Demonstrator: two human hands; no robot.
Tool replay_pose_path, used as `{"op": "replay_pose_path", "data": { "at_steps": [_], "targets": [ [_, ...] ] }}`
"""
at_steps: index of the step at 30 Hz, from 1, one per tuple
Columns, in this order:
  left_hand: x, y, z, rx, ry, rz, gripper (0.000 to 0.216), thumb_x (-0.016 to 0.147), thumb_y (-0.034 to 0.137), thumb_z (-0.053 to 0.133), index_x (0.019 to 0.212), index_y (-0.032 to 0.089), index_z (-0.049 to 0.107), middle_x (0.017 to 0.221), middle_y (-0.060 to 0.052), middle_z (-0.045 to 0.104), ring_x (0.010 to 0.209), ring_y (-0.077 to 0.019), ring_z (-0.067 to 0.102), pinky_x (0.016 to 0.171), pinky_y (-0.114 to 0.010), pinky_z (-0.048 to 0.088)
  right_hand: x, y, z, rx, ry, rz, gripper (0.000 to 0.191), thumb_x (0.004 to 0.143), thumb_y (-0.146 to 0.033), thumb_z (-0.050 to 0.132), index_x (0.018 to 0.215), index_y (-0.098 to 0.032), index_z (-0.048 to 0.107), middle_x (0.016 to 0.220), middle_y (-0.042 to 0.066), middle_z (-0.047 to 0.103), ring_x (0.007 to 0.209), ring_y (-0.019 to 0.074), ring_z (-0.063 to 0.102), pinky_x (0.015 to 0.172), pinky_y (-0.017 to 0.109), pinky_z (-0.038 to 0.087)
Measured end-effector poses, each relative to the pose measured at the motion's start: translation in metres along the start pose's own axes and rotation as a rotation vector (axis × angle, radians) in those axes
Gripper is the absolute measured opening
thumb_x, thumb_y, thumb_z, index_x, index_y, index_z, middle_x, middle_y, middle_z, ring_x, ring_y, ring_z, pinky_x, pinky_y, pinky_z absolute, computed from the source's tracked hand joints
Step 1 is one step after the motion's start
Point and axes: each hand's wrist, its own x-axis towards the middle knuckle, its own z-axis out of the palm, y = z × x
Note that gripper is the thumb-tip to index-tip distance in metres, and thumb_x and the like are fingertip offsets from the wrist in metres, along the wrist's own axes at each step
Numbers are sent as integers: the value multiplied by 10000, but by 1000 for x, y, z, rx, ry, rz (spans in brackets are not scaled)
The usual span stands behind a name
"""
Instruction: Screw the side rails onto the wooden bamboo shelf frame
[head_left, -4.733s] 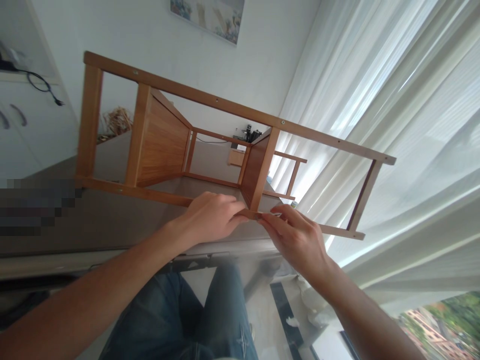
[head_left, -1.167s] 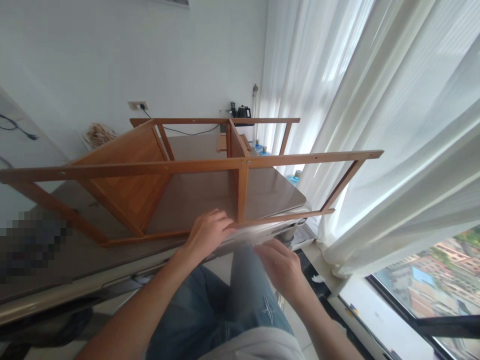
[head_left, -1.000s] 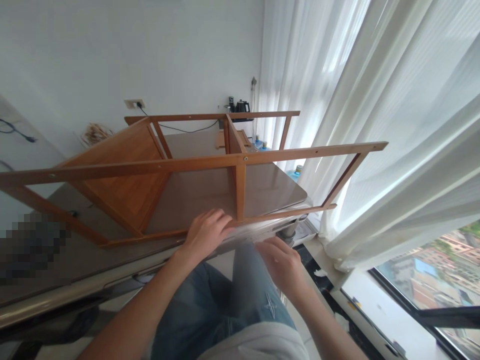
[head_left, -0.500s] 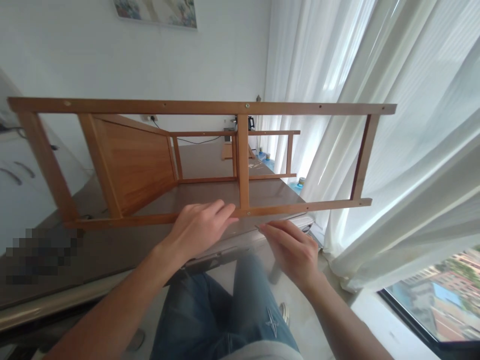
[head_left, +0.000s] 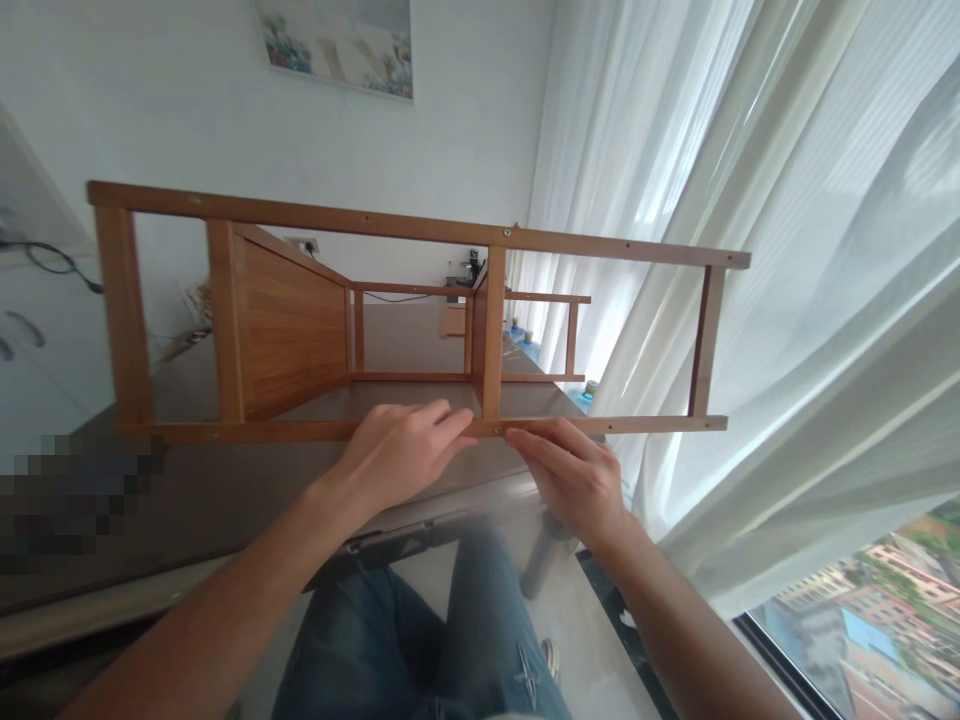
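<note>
A brown wooden rack (head_left: 493, 330) lies on its side on a table, its near frame facing me. My left hand (head_left: 405, 450) grips the lower rail just left of the middle crossbar. Opposite it, my right hand (head_left: 574, 470) has its thumb and fingers pinched together at the same rail, beside a metal bolt head (head_left: 499, 430). Whatever the right fingers hold is too small or too hidden to make out. Another bolt head (head_left: 508, 232) sits in the upper rail, above the crossbar. Inside the rack a solid wooden panel (head_left: 296, 325) spans toward the far frame.
The glass-like table edge (head_left: 442, 500) runs just in front of my legs. White curtains (head_left: 675, 330) hang close on the right, beside a window (head_left: 877, 620). A cabinet (head_left: 45, 350) stands on the left. Water jugs (head_left: 589, 395) are behind the rack.
My right hand has moved up and left, bringing its fingertips to the bolt in the lower rail. My left hand stays on the rail. The view has shifted slightly.
</note>
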Motion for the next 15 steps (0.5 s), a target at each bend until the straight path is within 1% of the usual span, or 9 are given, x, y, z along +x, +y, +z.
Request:
{"op": "replay_pose_path", "data": {
  "at_steps": [7,10,12,15],
  "targets": [
    [0,1,-1,-34,-19,-6,347,1059,489,401,1100,256,655,819,-7,670,681,-196,668,528,-330,244,4,2,0,-23,-35,-40,245,1007,-107,578,1160,-211,738,1050,59,756,892,144,735,757,242,611],
    [0,0,-2,-35,-10,-6,343,1057,485,409,1102,257,661,810,-10,669,671,-197,660,526,-328,240,9,1,-3,-66,-51,-94,235,1005,-94,567,1142,-182,736,1031,69,755,864,147,731,724,245,598],
    [0,0,-2,-42,-12,-4,333,1056,475,421,1104,256,667,810,-12,670,666,-194,654,525,-324,243,15,2,-8,-107,-92,-145,249,1006,-76,535,1121,-167,736,1009,70,753,825,143,723,689,248,585],
    [0,0,-3,-53,-18,-1,315,1051,465,443,1095,255,674,807,-13,671,665,-190,652,525,-318,247,26,5,-16,-175,-207,-234,321,1003,-30,459,1117,-160,729,986,58,741,762,125,691,637,243,554]
  ]
}}
